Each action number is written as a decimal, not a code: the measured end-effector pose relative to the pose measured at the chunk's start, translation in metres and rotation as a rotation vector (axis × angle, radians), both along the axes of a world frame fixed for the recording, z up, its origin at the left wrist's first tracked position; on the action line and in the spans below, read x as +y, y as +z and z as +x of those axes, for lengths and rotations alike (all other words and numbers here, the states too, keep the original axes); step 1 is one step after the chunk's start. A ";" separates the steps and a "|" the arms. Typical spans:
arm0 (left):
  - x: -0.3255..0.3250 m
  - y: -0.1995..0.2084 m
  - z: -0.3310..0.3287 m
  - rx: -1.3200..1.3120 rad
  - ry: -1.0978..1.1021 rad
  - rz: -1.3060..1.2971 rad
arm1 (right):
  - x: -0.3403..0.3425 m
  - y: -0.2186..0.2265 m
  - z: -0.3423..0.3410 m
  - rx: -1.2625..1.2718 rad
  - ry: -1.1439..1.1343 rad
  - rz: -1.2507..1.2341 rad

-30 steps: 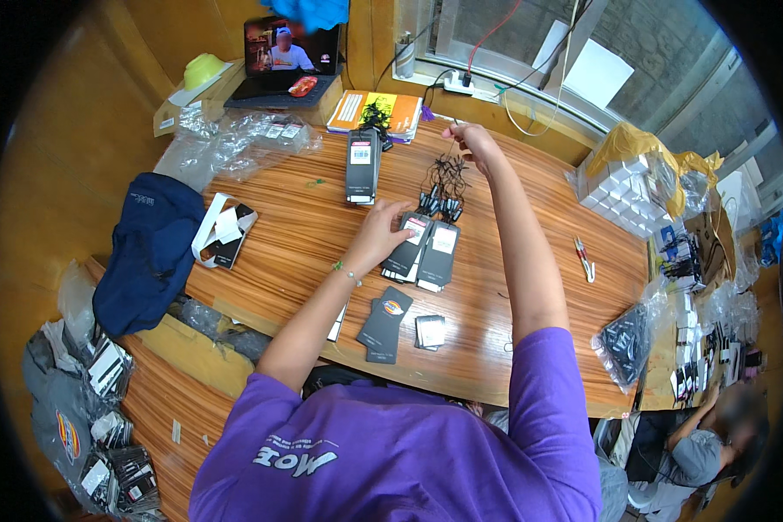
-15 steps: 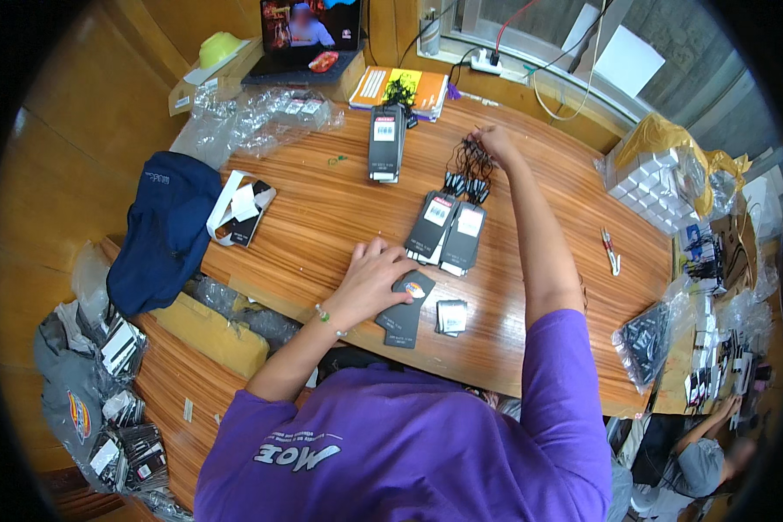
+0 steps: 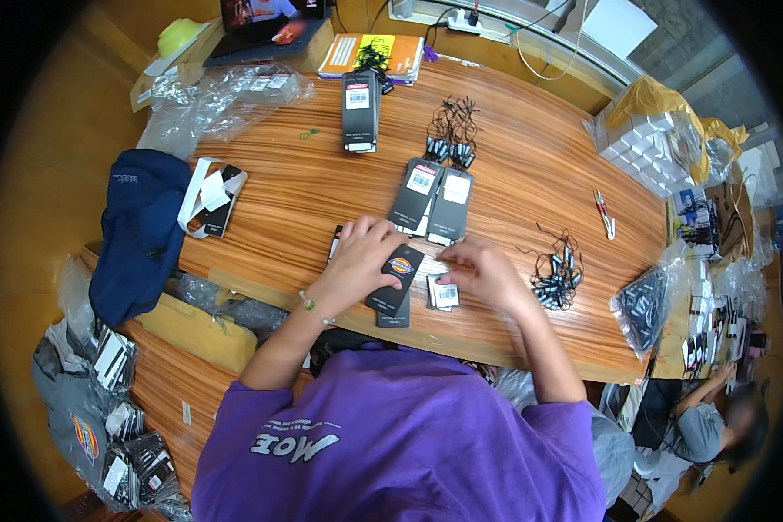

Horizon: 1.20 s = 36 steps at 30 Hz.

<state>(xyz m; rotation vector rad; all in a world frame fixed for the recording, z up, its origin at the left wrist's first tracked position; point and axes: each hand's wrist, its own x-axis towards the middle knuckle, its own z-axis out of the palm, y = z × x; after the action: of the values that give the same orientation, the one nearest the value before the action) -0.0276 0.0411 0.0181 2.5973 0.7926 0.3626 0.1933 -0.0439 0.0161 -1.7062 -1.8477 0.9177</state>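
My left hand [image 3: 363,261] grips a few dark grey hang tags [image 3: 395,300] near the table's front edge, thumb on the top tag beside its oval emblem. To their right, my right hand [image 3: 485,277] is over a small stack of white barcode labels [image 3: 444,294]. Its thumb touches the stack's upper right, while the index finger is apart from the thumb. Just beyond the hands lie two piles of strung grey hang tags, a left pile [image 3: 415,193] and a right pile [image 3: 451,204], their black strings [image 3: 452,126] spread away from me.
Another tag stack [image 3: 358,113] stands farther back. Loose black strings [image 3: 558,274] lie at right, near a red-and-white pen-like tool [image 3: 605,216] and a plastic bag [image 3: 642,306]. A navy cloth item [image 3: 143,226] lies left. White boxes [image 3: 648,157] stand far right; a co-worker [image 3: 700,426] sits lower right.
My right hand has come back from the far strings to the small label stack. My left hand stays on the hang tags. The loose strings at right now show, and the view has shifted.
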 end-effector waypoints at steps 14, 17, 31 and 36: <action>-0.009 -0.012 -0.013 -0.472 0.248 -0.972 | -0.025 -0.025 -0.011 0.149 -0.270 0.001; -0.010 -0.017 -0.013 -0.474 0.240 -0.961 | -0.025 -0.029 -0.008 0.211 -0.280 0.041; -0.040 -0.012 0.025 -0.653 0.189 -1.121 | -0.028 -0.011 -0.039 0.495 -0.419 0.117; -0.034 -0.011 0.018 -0.708 0.214 -1.073 | -0.037 -0.002 0.031 0.294 -0.695 0.271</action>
<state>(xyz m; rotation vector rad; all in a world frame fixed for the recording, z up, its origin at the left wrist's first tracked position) -0.0100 0.0075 0.0073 1.2639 0.7053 0.6394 0.2241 -0.0814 0.0143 -1.7395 -1.0138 0.5537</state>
